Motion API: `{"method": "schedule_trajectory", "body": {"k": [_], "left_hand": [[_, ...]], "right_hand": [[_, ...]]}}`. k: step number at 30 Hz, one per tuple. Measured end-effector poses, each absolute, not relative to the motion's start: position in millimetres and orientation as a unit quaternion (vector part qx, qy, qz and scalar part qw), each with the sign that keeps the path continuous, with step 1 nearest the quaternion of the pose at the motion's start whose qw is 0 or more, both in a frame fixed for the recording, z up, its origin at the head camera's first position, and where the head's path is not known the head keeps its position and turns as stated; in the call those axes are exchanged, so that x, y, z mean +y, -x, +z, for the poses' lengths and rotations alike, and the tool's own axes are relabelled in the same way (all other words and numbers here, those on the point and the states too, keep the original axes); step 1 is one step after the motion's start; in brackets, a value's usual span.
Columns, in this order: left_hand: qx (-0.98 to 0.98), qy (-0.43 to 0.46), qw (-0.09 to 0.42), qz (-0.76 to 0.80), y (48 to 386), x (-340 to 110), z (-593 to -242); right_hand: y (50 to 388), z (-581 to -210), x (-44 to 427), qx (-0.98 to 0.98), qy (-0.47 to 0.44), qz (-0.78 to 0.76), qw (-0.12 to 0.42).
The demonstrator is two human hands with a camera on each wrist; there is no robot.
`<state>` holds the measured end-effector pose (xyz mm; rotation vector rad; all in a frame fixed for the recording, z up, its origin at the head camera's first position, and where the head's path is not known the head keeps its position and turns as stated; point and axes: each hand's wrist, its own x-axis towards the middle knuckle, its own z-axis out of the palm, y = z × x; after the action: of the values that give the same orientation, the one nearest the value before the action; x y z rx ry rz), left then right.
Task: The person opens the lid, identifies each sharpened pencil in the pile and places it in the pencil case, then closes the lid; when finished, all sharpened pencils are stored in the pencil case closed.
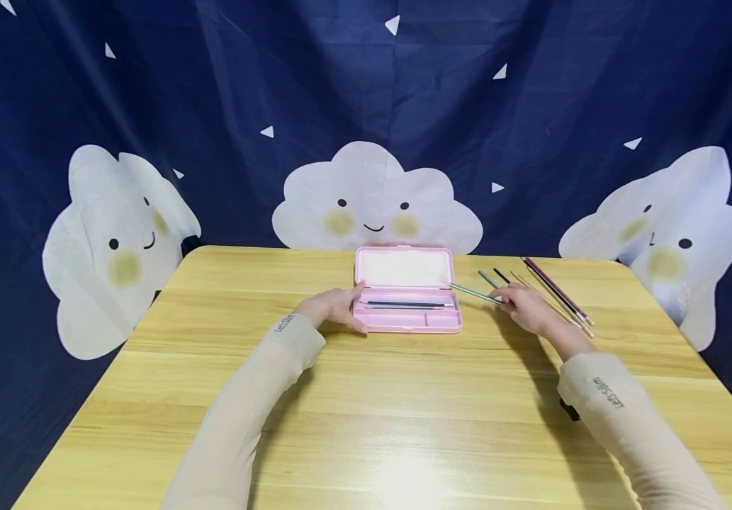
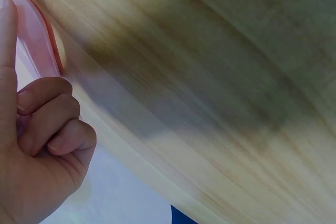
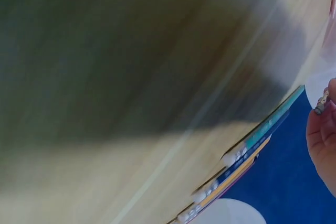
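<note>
A pink pencil case (image 1: 397,323) lies open on the table, its lid (image 1: 404,269) raised at the back. Dark and lighter pencils (image 1: 407,304) lie in its long compartment. My left hand (image 1: 334,308) holds the case's left end, thumb at the front corner; the left wrist view shows the thumb straight and other fingers curled against the pink case (image 2: 39,51). Right of the case, my right hand (image 1: 525,308) pinches a light teal pencil (image 1: 475,293), which points left toward the case. The right wrist view shows only this pencil's end (image 3: 321,103) between the fingertips.
Several loose pencils (image 1: 553,292) lie spread under and beyond the right hand, teal, black, yellow and dark red among them. The wooden table (image 1: 366,397) runs back to a dark blue curtain (image 1: 232,85) with cloud faces.
</note>
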<state>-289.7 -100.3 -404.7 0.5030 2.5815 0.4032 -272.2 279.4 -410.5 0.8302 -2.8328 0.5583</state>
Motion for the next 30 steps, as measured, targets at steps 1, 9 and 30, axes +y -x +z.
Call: {"method": "schedule_trajectory", "body": {"k": [1, 9, 30], "left_hand": [[0.942, -0.184, 0.238, 0.149, 289.8, -100.5, -404.7], [0.944, -0.173, 0.244, 0.137, 289.5, -100.4, -401.6], [0.943, -0.166, 0.251, 0.142, 289.4, -99.2, -401.1]], "right_hand": [[273.2, -411.6, 277.5, -0.938, -0.283, 0.190, 0.072], [280.2, -413.3, 254.0, -0.923, -0.319, 0.205, 0.067], [302.0, -419.3, 188.9, -0.912, -0.359, 0.192, 0.049]]}}
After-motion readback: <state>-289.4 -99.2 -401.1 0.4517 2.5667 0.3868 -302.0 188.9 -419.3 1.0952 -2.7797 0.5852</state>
